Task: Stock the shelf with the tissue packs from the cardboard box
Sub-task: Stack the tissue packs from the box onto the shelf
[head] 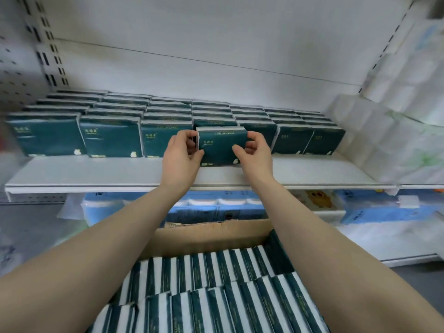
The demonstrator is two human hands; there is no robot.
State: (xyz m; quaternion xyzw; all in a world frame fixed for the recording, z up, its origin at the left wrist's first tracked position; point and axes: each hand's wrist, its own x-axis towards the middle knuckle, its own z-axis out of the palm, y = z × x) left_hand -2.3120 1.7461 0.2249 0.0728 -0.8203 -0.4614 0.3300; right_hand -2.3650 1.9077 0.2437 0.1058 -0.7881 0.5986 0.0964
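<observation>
Both arms are stretched forward. A dark green tissue pack (219, 146) is gripped upright between the left hand (182, 152) and the right hand (254, 152), with fingers curled round its side edges. It is held at the shelf (96, 171), just ahead of the rows of shelved packs (115, 135). The cardboard box (209, 233) below is filled with boxed packs (216, 284) stood on edge. The print is blurred and the box's near side is cut off.

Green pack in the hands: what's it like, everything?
The tissue pack is dark teal in shiny wrap, with pale print, a small white figure and white tissue showing along its top. It stands upright, facing out, at the front of the shelf. The left hand and right hand grip its sides.
</observation>
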